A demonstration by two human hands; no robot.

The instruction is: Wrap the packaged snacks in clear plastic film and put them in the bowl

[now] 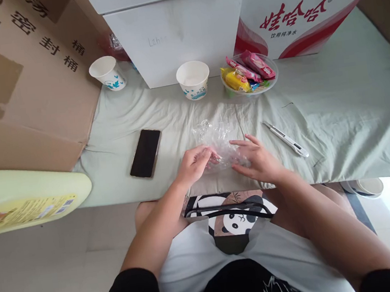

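Observation:
A crumpled clear plastic bag (217, 136) lies near the front edge of the cloth-covered surface, between my two hands. My left hand (194, 164) has its fingers curled together at the bag's left side, gripping the plastic. At the right side, my right hand (258, 161) is spread, its fingertips against or just over the film. Through the plastic I cannot make out whether anything is inside. A white utility knife (286, 139) rests to the right of my right hand. Left of my left hand lies a dark-screened phone (145, 153).
Behind stand two paper cups, one in the middle (193, 82) and one at left (108, 74), plus a clear bowl (234, 93) of wrapped snacks. White boxes (182, 38) back the surface. A cardboard box (36, 123) and a pale yellow bottle (29, 187) are at left.

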